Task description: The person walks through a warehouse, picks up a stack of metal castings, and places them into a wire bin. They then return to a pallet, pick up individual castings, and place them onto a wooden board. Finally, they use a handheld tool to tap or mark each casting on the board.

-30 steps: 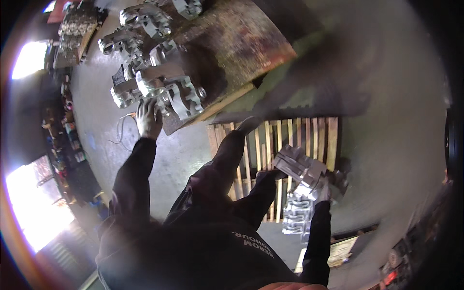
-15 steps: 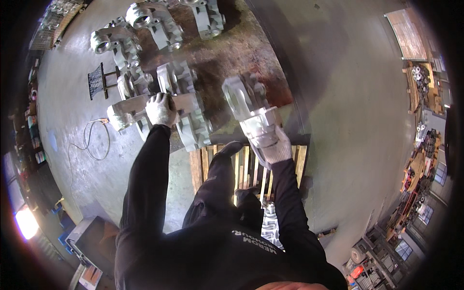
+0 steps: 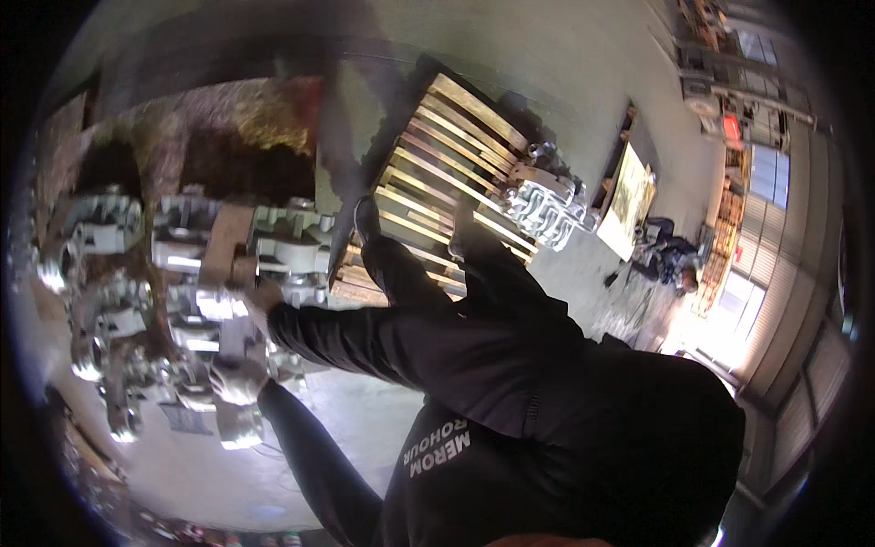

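Silvery metal castings with ribs and round bores stand in rows on a rust-stained plate at the left. My left hand, in a pale work glove, is closed over a long casting lying across the others. Beside it my right hand grips a casting with a bright rounded end, set against a flat brownish-grey length. Blur hides the fingertips of both hands. Whether these parts belong to one piece I cannot tell.
A slatted wooden pallet lies by my feet, with several castings at its far end. Beyond is a low pallet with a pale sheet. Another person is low near the floor by the right wall.
The view has swung round to the right. My right hand has come from over the bare plate to beside my left hand at the castings. My left hand remains on the long casting.
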{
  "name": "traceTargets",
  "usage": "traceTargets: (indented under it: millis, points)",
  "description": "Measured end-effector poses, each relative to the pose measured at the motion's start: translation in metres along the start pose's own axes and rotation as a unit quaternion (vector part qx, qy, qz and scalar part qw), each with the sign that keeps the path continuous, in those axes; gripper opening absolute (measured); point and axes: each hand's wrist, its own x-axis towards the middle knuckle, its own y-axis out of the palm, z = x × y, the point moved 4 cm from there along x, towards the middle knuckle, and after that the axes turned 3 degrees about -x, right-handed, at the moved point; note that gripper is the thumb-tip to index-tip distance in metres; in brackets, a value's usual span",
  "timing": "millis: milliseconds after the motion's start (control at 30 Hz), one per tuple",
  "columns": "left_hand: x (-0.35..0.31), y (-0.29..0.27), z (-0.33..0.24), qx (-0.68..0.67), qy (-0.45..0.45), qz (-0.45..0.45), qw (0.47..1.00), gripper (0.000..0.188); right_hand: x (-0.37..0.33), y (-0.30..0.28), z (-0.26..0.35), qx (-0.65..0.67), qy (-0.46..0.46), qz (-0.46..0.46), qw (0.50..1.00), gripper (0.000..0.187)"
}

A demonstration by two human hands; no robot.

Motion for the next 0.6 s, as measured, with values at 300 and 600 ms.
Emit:
traceTargets:
  millis: [300,600]
  points:
    - [-0.002,0.036,0.025,0.051,-0.008,0.026,0.998,0.027,-0.003,-0.284,0.132,-0.593,-0.128,0.066,0.792,0.021]
    - [-0.095,0.035,-0.081,0.113,0.114,0.072,0.984,0.031,-0.17,-0.788,0.224,-0.539,0.101,-0.343,0.762,0.033]
